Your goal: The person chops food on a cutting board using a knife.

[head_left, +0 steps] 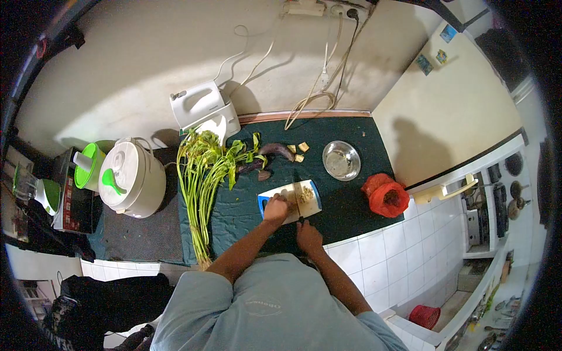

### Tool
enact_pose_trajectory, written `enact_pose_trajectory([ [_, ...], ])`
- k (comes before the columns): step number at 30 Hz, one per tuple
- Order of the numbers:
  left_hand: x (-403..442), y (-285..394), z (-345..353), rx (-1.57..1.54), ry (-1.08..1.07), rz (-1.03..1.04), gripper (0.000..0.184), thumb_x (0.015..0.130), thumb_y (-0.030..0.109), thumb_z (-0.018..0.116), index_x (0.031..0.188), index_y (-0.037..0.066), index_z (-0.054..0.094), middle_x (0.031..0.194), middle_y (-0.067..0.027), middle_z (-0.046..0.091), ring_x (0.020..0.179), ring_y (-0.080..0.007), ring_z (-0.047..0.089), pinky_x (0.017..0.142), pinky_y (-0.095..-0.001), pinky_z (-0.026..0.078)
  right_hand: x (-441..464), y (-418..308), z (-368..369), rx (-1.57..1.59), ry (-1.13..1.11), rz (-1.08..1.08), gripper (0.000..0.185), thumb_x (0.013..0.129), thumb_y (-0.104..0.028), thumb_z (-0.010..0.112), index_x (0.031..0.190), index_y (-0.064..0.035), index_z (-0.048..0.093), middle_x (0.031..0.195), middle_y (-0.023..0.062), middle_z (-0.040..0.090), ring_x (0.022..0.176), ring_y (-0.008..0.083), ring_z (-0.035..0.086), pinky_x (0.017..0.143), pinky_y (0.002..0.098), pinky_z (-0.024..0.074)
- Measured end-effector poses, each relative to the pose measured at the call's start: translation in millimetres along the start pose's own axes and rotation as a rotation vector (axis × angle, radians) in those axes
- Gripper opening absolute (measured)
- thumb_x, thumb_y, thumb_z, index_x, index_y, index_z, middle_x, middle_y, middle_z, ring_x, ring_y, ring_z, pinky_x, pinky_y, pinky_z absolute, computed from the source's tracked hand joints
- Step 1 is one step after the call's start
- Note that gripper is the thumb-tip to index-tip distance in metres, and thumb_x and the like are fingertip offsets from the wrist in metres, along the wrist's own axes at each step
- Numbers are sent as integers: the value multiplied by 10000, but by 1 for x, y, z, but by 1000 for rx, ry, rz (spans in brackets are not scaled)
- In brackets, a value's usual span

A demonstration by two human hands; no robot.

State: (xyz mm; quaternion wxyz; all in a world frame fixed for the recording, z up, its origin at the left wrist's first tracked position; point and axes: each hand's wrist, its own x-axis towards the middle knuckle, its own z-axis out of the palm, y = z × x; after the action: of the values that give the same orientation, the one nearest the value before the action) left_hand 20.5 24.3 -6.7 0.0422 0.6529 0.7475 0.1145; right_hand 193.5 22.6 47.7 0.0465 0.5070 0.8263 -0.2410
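Observation:
A white cutting board with a blue edge (pixel 317 205) lies on the dark green cloth before me. My right hand (pixel 309 237) grips the dark handle of a knife (pixel 297 196), whose blade crosses the board. To the blade's left, my left hand (pixel 276 209) rests on the board with curled fingers; whatever they hold is hidden. Small chopped pale bits (pixel 307 195) are heaped just right of the blade. Beyond the board are a dark purple eggplant (pixel 277 150) and several pale cut chunks (pixel 302 146). A shiny metal bowl (pixel 341 161) stands up and to the right.
Long-stemmed leafy greens (pixel 199 181) lie left of the board. A red plastic bag (pixel 386 196) sits near the right edge. Further left stand a white rice cooker (pixel 133 181) and a white hand mixer (pixel 202 105) on its stand. Cords (pixel 301 108) hang at the back wall.

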Motion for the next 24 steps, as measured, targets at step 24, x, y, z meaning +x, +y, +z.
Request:
enact_pose_trajectory([
  [24,10,-7,-7,-308,-113,-264,115,759,254,686,839,181,725,950,-82,663,970,-297,609,797,-424,541,14,-24,-3,61,-87,208,503,1003,-416,342,1053,21,587,988,286,658,953,457,640,847,558,492],
])
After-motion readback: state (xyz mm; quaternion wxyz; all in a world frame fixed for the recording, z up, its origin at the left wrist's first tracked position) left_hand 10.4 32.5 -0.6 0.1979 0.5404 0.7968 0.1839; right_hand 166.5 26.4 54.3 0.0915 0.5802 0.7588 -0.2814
